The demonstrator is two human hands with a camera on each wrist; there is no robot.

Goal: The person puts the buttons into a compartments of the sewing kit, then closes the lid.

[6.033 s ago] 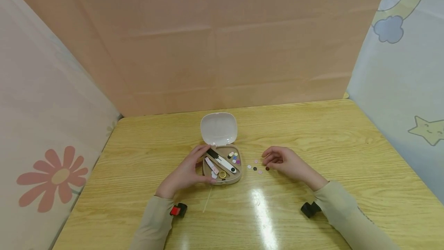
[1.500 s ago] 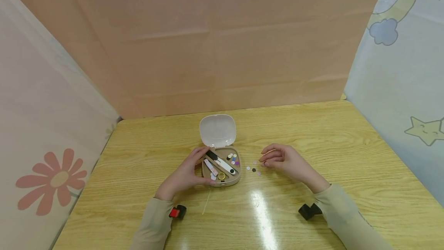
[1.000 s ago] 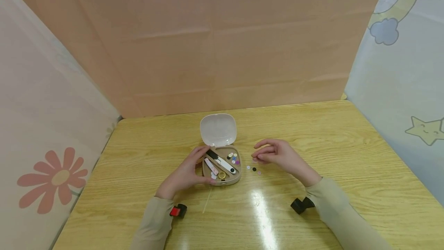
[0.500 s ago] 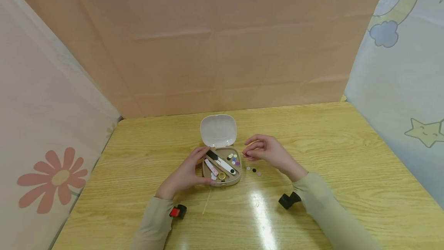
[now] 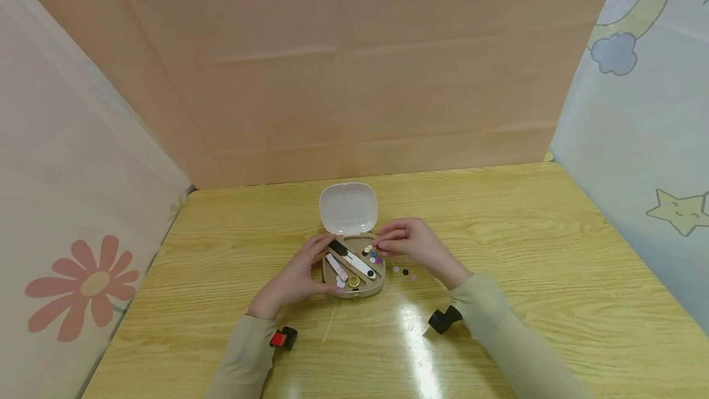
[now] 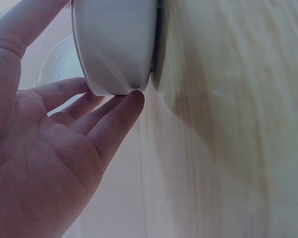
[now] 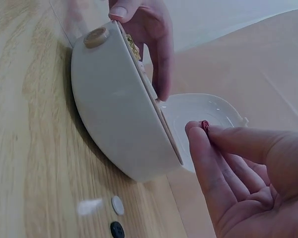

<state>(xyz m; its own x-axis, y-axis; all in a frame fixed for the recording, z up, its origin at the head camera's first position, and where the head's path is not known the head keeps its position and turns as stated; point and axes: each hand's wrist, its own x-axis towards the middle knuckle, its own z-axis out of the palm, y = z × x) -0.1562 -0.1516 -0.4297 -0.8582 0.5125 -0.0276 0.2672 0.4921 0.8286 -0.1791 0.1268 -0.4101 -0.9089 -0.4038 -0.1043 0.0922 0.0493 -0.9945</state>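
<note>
An open sewing box stands on the table with its white lid tipped back. My left hand grips the box by its left side, thumb at the front corner and fingers behind. Between thumb and fingertip, my right hand pinches a dark red button over the box's right compartment, where several buttons lie. A white tool with a black end fills the middle slot. The left compartment has a pink-and-white tape strip and a gold ring-shaped piece.
Right of the box lie loose buttons on the wood table: a white button, a black button and pink ones. A thin pale stick lies before the box. Cloth panels enclose the table's back and sides.
The dark red button has left the table in my right hand, which has moved left from beside the loose buttons to over the box. My left hand has stayed on the box.
</note>
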